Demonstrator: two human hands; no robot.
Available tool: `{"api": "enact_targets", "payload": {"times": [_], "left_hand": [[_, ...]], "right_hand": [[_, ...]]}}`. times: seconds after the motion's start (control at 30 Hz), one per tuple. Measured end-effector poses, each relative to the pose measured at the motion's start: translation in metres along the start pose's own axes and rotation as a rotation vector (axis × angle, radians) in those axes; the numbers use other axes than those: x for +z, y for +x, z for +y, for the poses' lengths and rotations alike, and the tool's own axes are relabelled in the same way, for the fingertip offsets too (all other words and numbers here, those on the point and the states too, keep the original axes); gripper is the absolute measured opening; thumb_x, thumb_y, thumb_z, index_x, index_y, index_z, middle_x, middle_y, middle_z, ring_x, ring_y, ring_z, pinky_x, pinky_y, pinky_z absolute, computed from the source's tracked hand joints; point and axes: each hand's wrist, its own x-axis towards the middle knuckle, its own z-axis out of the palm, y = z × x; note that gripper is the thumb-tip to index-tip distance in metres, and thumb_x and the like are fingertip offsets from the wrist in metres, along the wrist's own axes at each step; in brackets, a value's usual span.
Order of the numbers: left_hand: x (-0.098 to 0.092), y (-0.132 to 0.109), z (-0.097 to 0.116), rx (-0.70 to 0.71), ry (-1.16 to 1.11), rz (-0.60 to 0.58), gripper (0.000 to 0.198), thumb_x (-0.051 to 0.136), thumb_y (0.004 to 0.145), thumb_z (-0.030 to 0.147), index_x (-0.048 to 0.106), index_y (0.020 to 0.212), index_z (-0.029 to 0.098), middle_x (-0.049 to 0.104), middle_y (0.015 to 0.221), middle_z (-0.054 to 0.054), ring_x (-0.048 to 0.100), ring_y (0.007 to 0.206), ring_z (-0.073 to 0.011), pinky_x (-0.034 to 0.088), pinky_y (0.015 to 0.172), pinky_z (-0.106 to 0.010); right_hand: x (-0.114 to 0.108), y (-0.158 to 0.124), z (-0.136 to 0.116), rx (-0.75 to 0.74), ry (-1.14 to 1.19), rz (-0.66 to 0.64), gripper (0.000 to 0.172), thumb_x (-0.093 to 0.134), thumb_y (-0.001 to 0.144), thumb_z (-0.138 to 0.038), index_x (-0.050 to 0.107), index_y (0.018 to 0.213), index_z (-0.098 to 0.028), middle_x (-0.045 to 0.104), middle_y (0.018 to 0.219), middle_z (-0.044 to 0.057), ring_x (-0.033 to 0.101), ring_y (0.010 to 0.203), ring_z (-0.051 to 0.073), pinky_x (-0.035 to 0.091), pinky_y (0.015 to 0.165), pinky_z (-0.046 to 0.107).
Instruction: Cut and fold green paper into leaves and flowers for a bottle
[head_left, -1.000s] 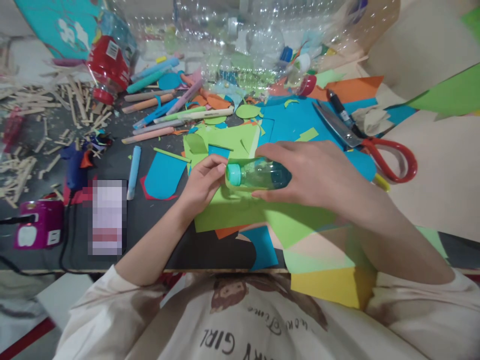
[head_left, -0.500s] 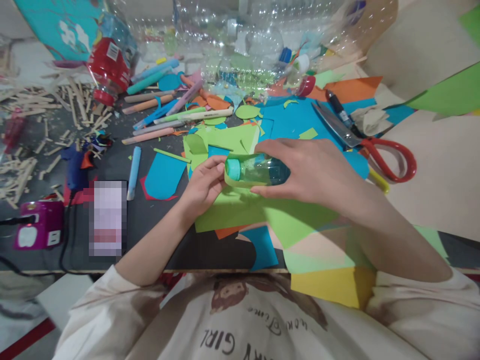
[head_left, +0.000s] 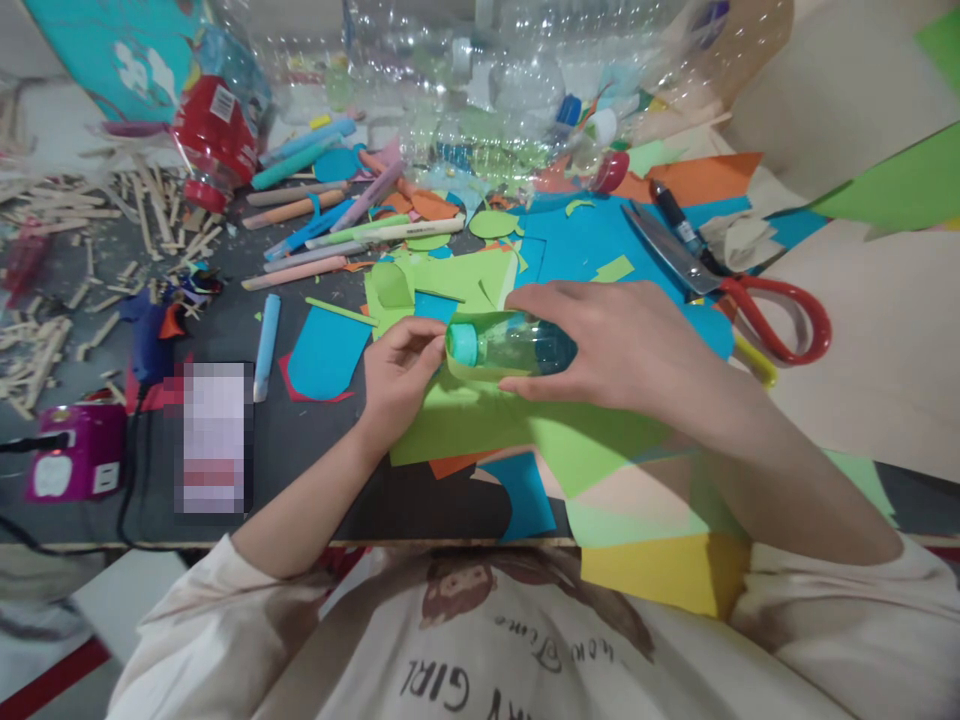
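A small clear plastic bottle (head_left: 517, 346) with a turquoise cap (head_left: 463, 345) lies on its side above the green paper, its cap pointing left. My right hand (head_left: 611, 340) is wrapped around its darker right end. Looped lengthwise about the bottle and past the cap is a green paper strip (head_left: 472, 374). At the cap end, the thumb and fingers of my left hand (head_left: 405, 372) pinch the bend of this strip. Loose green paper (head_left: 450, 430) is spread beneath both hands.
Large red-handled scissors (head_left: 780, 315) and a black marker (head_left: 675, 215) lie at right. Colored pens (head_left: 375, 235), clear bottles (head_left: 480, 140) and wooden sticks (head_left: 154, 205) crowd the back and left. A blue glue gun (head_left: 150, 335) and a phone (head_left: 214, 437) are left of my arm.
My left hand has shifted slightly left and its fingers have curled more at the cap end. The bottle and my right hand have barely moved.
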Motion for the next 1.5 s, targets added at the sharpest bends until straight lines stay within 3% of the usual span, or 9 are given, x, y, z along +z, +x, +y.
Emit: {"api": "enact_targets", "payload": {"times": [0.33, 0.53, 0.6, 0.77, 1.23, 1.5], "left_hand": [[-0.002, 0.001, 0.007, 0.206, 0.153, -0.057, 0.031, 0.064, 0.087, 0.052, 0.059, 0.080, 0.022, 0.062, 0.078, -0.002, 0.060, 0.073, -0.0145, 0.049, 0.070, -0.029], [-0.006, 0.004, 0.007, 0.148, 0.322, -0.209, 0.037, 0.077, 0.073, 0.053, 0.054, 0.074, 0.023, 0.057, 0.076, -0.001, 0.055, 0.073, -0.0172, 0.043, 0.071, -0.031], [-0.008, 0.006, 0.006, 0.166, 0.392, -0.234, 0.036, 0.074, 0.075, 0.054, 0.054, 0.073, 0.024, 0.057, 0.075, -0.002, 0.053, 0.073, -0.0181, 0.041, 0.069, -0.031], [-0.010, 0.007, 0.002, 0.384, 0.609, -0.302, 0.031, 0.059, 0.087, 0.049, 0.052, 0.070, 0.024, 0.060, 0.073, -0.004, 0.053, 0.071, -0.0197, 0.039, 0.065, -0.032], [-0.010, 0.001, 0.003, 0.733, 0.872, -0.274, 0.016, 0.049, 0.091, 0.026, 0.055, 0.077, 0.024, 0.067, 0.073, -0.006, 0.060, 0.067, -0.0198, 0.043, 0.064, -0.031], [-0.005, 0.003, 0.005, 0.753, 0.866, -0.291, 0.015, 0.046, 0.090, 0.016, 0.054, 0.079, 0.023, 0.063, 0.068, -0.004, 0.057, 0.064, -0.0192, 0.041, 0.062, -0.030]], "right_hand": [[0.005, 0.003, 0.004, 0.063, -0.091, 0.032, 0.060, 0.053, 0.084, -0.062, 0.059, 0.126, -0.019, 0.073, 0.103, 0.013, 0.065, 0.079, 0.026, 0.023, 0.056, 0.028], [0.001, 0.002, 0.000, 0.039, -0.138, -0.035, 0.054, 0.050, 0.088, -0.055, 0.058, 0.126, -0.017, 0.072, 0.102, 0.016, 0.067, 0.083, 0.030, 0.021, 0.054, 0.029], [0.000, 0.001, -0.001, 0.023, -0.157, -0.039, 0.053, 0.049, 0.089, -0.055, 0.058, 0.126, -0.017, 0.072, 0.102, 0.016, 0.068, 0.084, 0.031, 0.020, 0.054, 0.029], [0.004, 0.002, -0.003, 0.030, -0.191, -0.055, 0.056, 0.048, 0.089, -0.060, 0.057, 0.128, -0.021, 0.072, 0.102, 0.014, 0.067, 0.083, 0.029, 0.021, 0.056, 0.028], [0.010, 0.002, -0.002, 0.026, -0.181, -0.033, 0.053, 0.047, 0.090, -0.056, 0.060, 0.126, -0.020, 0.073, 0.098, 0.013, 0.065, 0.076, 0.026, 0.022, 0.057, 0.029], [0.009, 0.004, -0.001, 0.027, -0.168, -0.053, 0.054, 0.048, 0.091, -0.054, 0.057, 0.130, -0.018, 0.073, 0.099, 0.014, 0.067, 0.077, 0.028, 0.022, 0.055, 0.030]]}}
